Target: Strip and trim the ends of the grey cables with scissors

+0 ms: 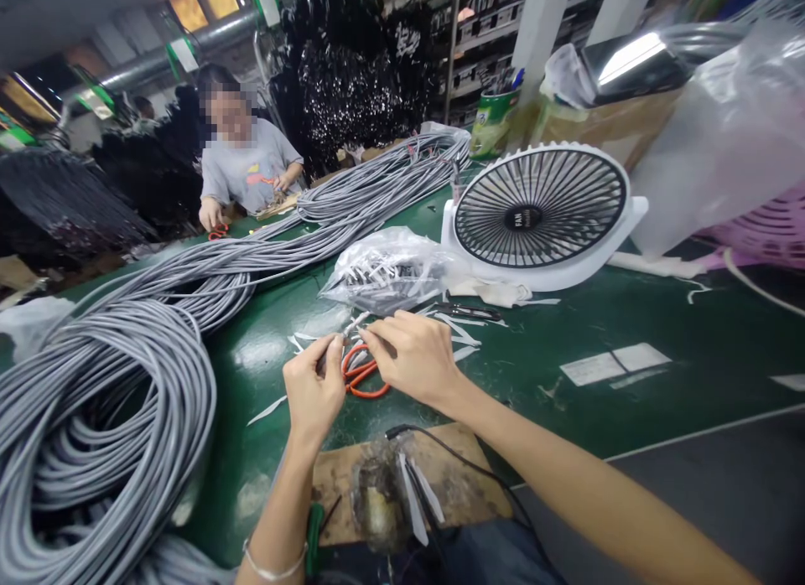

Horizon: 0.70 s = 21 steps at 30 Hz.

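The left hand (318,384) and right hand (415,354) meet over the green table (534,426), near the middle of the view. The left thumb and forefinger are pinched together on a small pale piece (357,323), which points up and away between the hands. The right thumb and fingertips are close beside it; whether that grip is closed on the piece is not clear.

Just below the fingertips, orange-handled scissors (371,394) lie on the table, their loops between the two hands. White strips (462,333) are scattered around, with a dark slim tool (469,311) among them. Beyond the hands sits a clear plastic bag (390,271) of small pieces, and to its right a white fan (541,216) with a black grille.

Thick coils of grey cable (182,350) fill the left side and run back along the table. A brown board (484,497) lies nearest the wearer, crossed by a black cord (469,462). Across the table, another person (245,170) in a grey shirt has one hand at an orange-handled tool (218,231).
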Each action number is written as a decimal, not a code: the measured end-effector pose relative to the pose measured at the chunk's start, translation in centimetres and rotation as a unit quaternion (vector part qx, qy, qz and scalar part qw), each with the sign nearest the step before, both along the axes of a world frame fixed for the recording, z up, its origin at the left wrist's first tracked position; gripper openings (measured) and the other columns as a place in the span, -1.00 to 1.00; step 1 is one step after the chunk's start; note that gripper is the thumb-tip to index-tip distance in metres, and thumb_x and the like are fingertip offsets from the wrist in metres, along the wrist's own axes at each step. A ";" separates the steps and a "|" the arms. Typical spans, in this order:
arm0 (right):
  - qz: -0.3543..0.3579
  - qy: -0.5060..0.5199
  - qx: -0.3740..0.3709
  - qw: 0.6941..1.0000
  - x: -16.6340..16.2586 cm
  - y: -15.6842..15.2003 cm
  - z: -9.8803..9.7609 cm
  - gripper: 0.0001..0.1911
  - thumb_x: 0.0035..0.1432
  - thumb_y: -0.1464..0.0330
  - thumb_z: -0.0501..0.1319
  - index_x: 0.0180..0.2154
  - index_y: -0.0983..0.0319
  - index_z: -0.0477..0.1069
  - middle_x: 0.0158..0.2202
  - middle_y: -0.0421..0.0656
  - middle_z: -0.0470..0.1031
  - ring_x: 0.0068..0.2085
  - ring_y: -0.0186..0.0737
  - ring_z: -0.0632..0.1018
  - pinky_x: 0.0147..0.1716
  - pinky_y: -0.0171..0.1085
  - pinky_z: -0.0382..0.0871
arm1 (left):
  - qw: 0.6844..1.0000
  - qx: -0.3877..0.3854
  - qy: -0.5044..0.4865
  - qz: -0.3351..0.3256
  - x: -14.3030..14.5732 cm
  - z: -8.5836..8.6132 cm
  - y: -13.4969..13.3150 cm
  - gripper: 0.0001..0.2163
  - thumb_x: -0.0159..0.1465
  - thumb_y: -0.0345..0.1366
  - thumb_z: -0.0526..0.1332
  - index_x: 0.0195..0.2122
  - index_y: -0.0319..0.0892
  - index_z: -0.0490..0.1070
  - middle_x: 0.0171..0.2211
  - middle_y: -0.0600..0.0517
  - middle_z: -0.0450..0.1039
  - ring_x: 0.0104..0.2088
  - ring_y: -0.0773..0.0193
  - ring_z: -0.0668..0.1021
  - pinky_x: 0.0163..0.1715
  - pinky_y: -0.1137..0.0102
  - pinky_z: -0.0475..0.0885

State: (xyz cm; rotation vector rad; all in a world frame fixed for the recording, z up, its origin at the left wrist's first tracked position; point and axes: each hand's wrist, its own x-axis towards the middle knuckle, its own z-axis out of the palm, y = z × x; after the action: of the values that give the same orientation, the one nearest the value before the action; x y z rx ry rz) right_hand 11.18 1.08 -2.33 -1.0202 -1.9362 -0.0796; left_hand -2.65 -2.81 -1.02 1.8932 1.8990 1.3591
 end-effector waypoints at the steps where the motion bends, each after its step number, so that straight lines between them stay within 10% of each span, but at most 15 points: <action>1: 0.009 0.003 -0.006 1.000 0.0 0.0 0.0 -0.69 0.17 0.36 0.07 -0.57 0.24 0.43 -0.66 -0.21 0.41 -0.55 -0.37 0.32 -0.52 -0.32 0.01 | 1.000 -0.003 -0.001 -0.004 0.0 0.0 0.0 -0.72 0.20 -0.22 0.07 -0.45 -0.26 0.51 -0.63 0.06 0.44 -0.67 0.41 0.32 -0.65 0.52 0.18; 9: 0.077 0.071 -0.147 0.984 -0.4 0.1 -0.4 -0.64 0.19 0.29 0.05 -0.57 0.24 0.44 -0.67 -0.21 0.38 -0.61 -0.40 0.33 -0.57 -0.38 0.05 | 0.997 -0.046 -0.029 -0.057 0.0 -0.1 0.1 -0.72 0.23 -0.23 0.03 -0.49 -0.23 0.44 -0.63 0.09 0.37 -0.65 0.42 0.28 -0.62 0.52 0.15; 16: 0.162 0.117 0.003 0.980 -0.7 -0.1 -0.7 -0.66 0.16 0.37 0.07 -0.60 0.28 0.43 -0.72 -0.20 0.32 -0.65 -0.40 0.27 -0.59 -0.38 0.11 | 0.991 -0.052 -0.102 -0.063 0.3 -0.5 0.3 -0.70 0.24 -0.20 -0.01 -0.62 -0.18 0.18 -0.70 0.17 0.11 -0.64 0.43 0.18 -0.62 0.51 0.09; 21: 0.192 0.177 -0.101 0.960 -1.0 0.1 -0.8 -0.67 0.17 0.34 0.06 -0.56 0.28 0.44 -0.65 -0.18 0.41 -0.62 -0.38 0.34 -0.59 -0.39 0.20 | 0.992 -0.044 -0.108 -0.056 0.6 -0.7 0.2 -0.73 0.24 -0.21 0.00 -0.56 -0.18 0.26 -0.67 0.16 0.18 -0.63 0.42 0.22 -0.60 0.51 0.11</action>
State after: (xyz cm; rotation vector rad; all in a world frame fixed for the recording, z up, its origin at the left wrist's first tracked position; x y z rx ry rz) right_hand 10.17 1.19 -3.17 -0.7094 -1.7955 0.4962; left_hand -2.08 -2.66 -1.70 1.7066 1.6941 1.3613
